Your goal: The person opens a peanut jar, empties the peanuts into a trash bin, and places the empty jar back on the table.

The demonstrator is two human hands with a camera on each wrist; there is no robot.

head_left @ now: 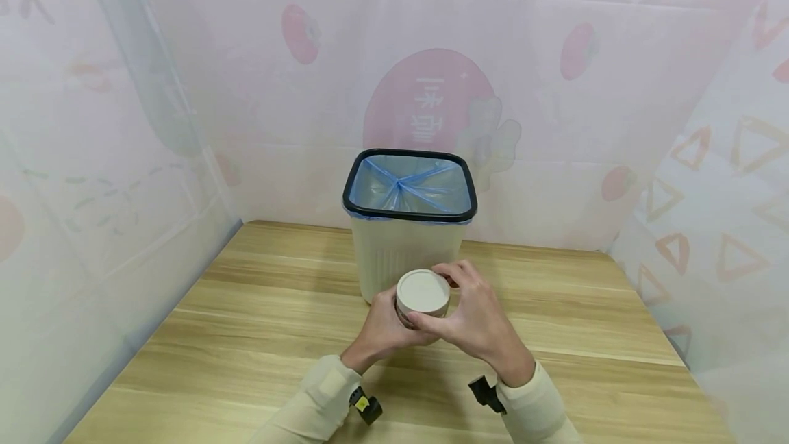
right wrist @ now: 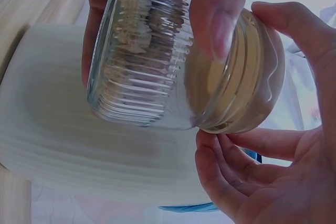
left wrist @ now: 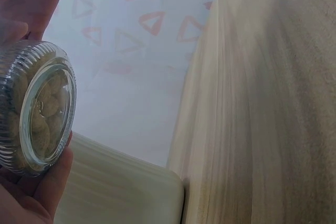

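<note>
In front of the bin, both hands are on a ribbed glass jar (right wrist: 139,72) with a beige lid (head_left: 423,291). My left hand (head_left: 383,326) grips the jar's glass body from the left, its thumb along the glass in the right wrist view. The right hand (head_left: 479,314) holds the lid by its rim, thumb on one side and fingers on the other. The lid sits at the jar's mouth. Brown lumpy pieces (left wrist: 50,106) show through the clear base in the left wrist view, filling part of the jar.
A pale bin (head_left: 401,255) with a black rim (head_left: 409,215) stands right behind the hands on the wooden table (head_left: 277,334). Its blue liner (head_left: 431,187) is gathered across the opening. Printed white cloth (head_left: 296,108) encloses the table at the back and sides.
</note>
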